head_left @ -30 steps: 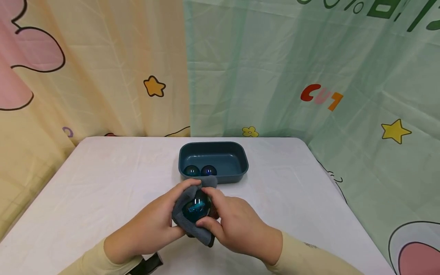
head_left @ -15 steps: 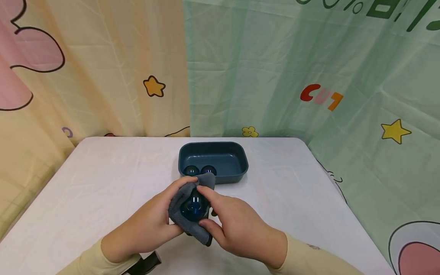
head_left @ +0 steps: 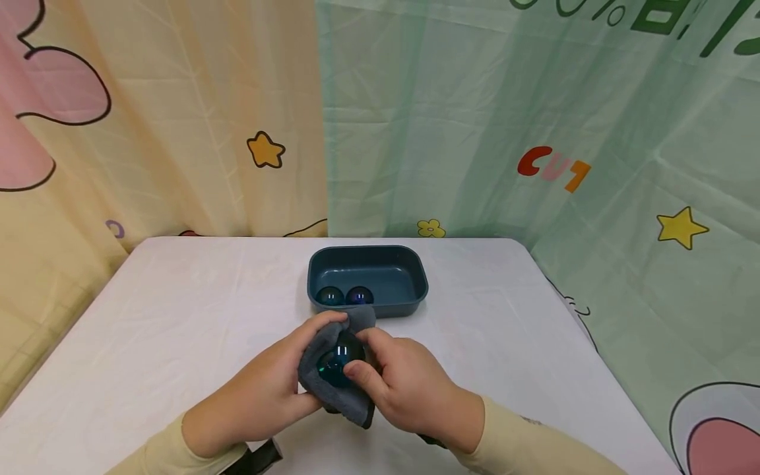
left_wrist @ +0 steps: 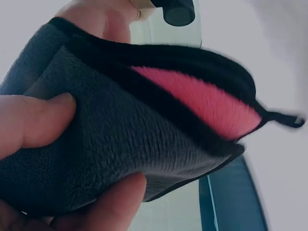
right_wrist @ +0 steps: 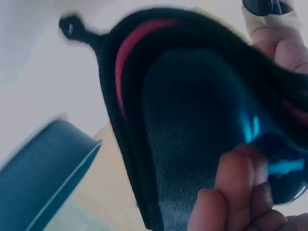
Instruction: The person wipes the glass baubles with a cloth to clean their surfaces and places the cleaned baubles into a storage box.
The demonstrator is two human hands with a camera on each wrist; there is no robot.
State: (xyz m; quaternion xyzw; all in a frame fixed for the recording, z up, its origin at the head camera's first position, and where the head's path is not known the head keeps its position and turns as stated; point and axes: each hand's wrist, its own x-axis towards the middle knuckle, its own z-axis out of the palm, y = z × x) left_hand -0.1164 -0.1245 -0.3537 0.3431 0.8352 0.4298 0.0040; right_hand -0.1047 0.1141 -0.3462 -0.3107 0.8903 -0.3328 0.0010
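Observation:
In the head view a glossy dark teal ball (head_left: 334, 361) sits in the folds of a grey cloth (head_left: 359, 318), just in front of the box. My left hand (head_left: 264, 386) grips the cloth around the ball's left side. From the right, my right hand (head_left: 415, 382) pinches the ball, its thumb lying across the front. Black edging, a pink inner side (left_wrist: 207, 106) and a small loop (left_wrist: 288, 120) of the cloth show in the left wrist view. The right wrist view has the shiny ball (right_wrist: 288, 187) beside my curled right fingers (right_wrist: 236, 178).
Behind my hands stands a dark teal rectangular box (head_left: 410, 297) on the white-covered table (head_left: 196, 297). Two dark shiny balls, one greenish (head_left: 330, 295) and one bluish (head_left: 359, 295), lie at its front left. Patterned curtains (head_left: 415, 132) hang behind and beside the table.
The ball has turned within the cloth, and its highlights have shifted. Both hands moved slightly left, then back right. My right thumb now lies further up over the ball's front.

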